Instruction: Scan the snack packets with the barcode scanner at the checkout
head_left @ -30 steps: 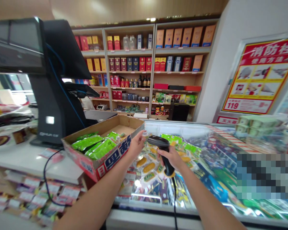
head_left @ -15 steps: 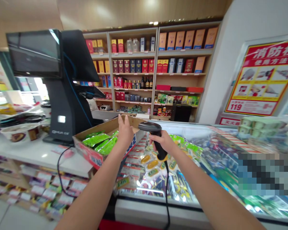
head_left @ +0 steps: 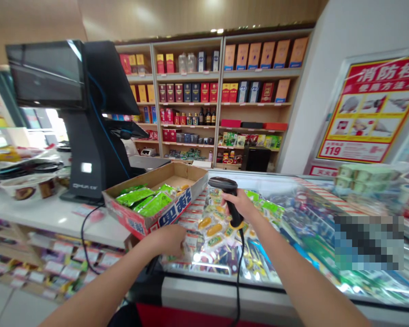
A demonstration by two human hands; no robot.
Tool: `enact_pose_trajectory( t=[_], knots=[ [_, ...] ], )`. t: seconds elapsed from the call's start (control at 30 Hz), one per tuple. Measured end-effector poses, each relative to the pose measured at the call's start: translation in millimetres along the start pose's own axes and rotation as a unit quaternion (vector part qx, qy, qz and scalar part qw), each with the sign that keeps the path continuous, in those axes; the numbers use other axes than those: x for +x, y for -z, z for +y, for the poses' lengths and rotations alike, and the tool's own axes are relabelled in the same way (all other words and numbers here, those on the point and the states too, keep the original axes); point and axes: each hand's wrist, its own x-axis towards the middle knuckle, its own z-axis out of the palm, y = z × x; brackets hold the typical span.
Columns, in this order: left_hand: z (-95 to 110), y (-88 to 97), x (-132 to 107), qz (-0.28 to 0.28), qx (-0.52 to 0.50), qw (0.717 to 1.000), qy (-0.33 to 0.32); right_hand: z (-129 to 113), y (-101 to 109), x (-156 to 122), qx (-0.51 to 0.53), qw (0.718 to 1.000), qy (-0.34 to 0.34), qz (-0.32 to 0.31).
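My right hand [head_left: 238,204] is wrapped around the handle of a black barcode scanner [head_left: 230,193], held upright over the glass-topped counter [head_left: 211,271]. A cable runs down from its grip. My left hand [head_left: 172,240] is low over the counter's left end, its fingers bent down and closed beside a clear packet. What they pinch is blurred and partly hidden. Clear packets of yellow food [head_left: 214,230] lie in a pile below the scanner. Behind my left hand stands an open cardboard box [head_left: 150,222] holding several green packets [head_left: 153,205].
A black checkout terminal [head_left: 98,150] stands on the white counter [head_left: 57,218] at left. Egg cartons [head_left: 364,179] sit at the right. Shelves of boxed goods [head_left: 187,93] line the back wall. The scanner cable [head_left: 240,277] hangs over the front edge.
My left hand has moved from above the cardboard box down toward me, onto the counter's left end. My right hand has shifted slightly right with the scanner.
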Motion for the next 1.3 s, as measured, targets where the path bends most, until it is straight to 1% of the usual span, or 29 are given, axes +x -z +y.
enact_pose_trajectory(
  t=[0.07,0.1,0.13,0.17,0.2,0.27,0.3,0.33,0.37,0.4,0.43,0.47,0.53,0.63,0.7,0.93,1.13,1.3],
  knots=[
    [-1.0,1.6,15.8,0.06,-0.092,0.994,-0.029,3.3,0.0,2.3,0.002,1.0,-0.002,0.006],
    [-0.8,3.0,26.8,0.096,-0.153,0.983,-0.039,5.2,0.0,3.5,0.005,1.0,-0.004,0.009],
    [0.0,4.9,39.3,0.129,-0.224,0.965,-0.046,7.3,0.2,4.7,0.01,1.0,-0.004,0.014],
    [1.6,7.2,52.9,0.159,-0.303,0.938,-0.048,9.6,0.7,5.7,0.018,1.0,-0.005,0.02],
    [3.8,10.0,67.2,0.185,-0.387,0.902,-0.048,12.2,1.4,6.7,0.025,0.999,-0.006,0.027],
    [9.3,15.8,95.6,0.235,-0.54,0.807,-0.052,18.3,3.6,7.6,0.035,0.999,-0.01,0.039],
    [12.1,18.2,108.8,0.261,-0.595,0.758,-0.059,21.6,4.8,7.6,0.037,0.998,-0.013,0.043],
    [14.8,19.8,120.8,0.286,-0.634,0.715,-0.067,25.1,6.1,7.0,0.036,0.998,-0.017,0.045],
    [16.9,20.3,131.3,0.308,-0.66,0.681,-0.076,28.4,7.3,6.1,0.034,0.998,-0.021,0.046],
    [18.5,19.4,140.1,0.323,-0.677,0.656,-0.085,31.6,8.4,4.8,0.032,0.998,-0.025,0.045],
    [19.5,17.1,147.0,0.331,-0.687,0.64,-0.096,34.3,9.3,3.3,0.029,0.998,-0.028,0.043],
    [19.8,13.7,152.1,0.332,-0.694,0.63,-0.107,36.4,10.1,1.7,0.025,0.998,-0.03,0.039],
    [18.7,4.5,157.3,0.321,-0.699,0.626,-0.125,38.5,11.2,-1.1,0.024,0.999,-0.03,0.034],
    [14.4,-7.8,157.1,0.301,-0.697,0.637,-0.134,37.1,12.4,-3.6,0.034,0.998,-0.032,0.029],
    [11.2,-11.8,155.7,0.297,-0.695,0.642,-0.128,34.9,13.0,-4.5,0.034,0.999,-0.036,0.019],
    [5.8,-11.4,156.6,0.313,-0.688,0.643,-0.121,33.0,11.0,-7.1,-0.001,0.999,-0.038,-0.02],
    [7.1,-11.2,156.7,0.31,-0.682,0.649,-0.132,32.6,8.9,-7.8,-0.007,0.999,-0.041,-0.024],
    [8.1,-11.0,155.2,0.306,-0.681,0.652,-0.13,32.5,9.0,-7.8,0.015,0.999,-0.045,-0.018]
  ],
)
